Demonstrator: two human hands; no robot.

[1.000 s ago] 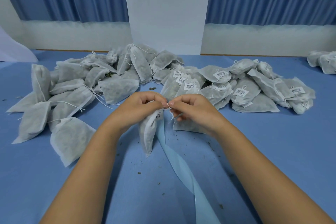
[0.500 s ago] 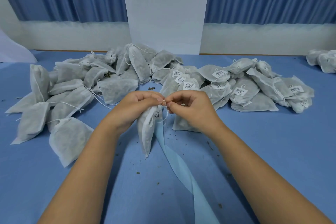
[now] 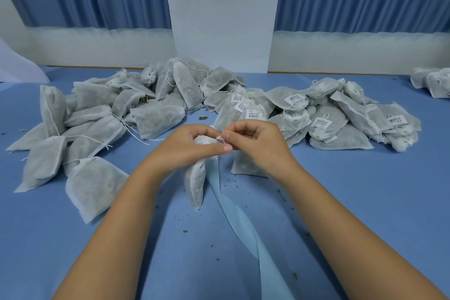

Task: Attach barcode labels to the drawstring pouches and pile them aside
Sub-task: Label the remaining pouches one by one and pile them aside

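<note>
Over the middle of the desk (image 3: 341,202), the left hand (image 3: 185,146) has its grip curled round the neck of a pouch (image 3: 194,178) that hangs lengthwise upright, neck upward, while the right hand (image 3: 253,143) pinches its string (image 3: 220,138).

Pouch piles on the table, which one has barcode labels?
The big pile right of centre: white barcode labels show on its pouches; the big left pile shows none.
</note>
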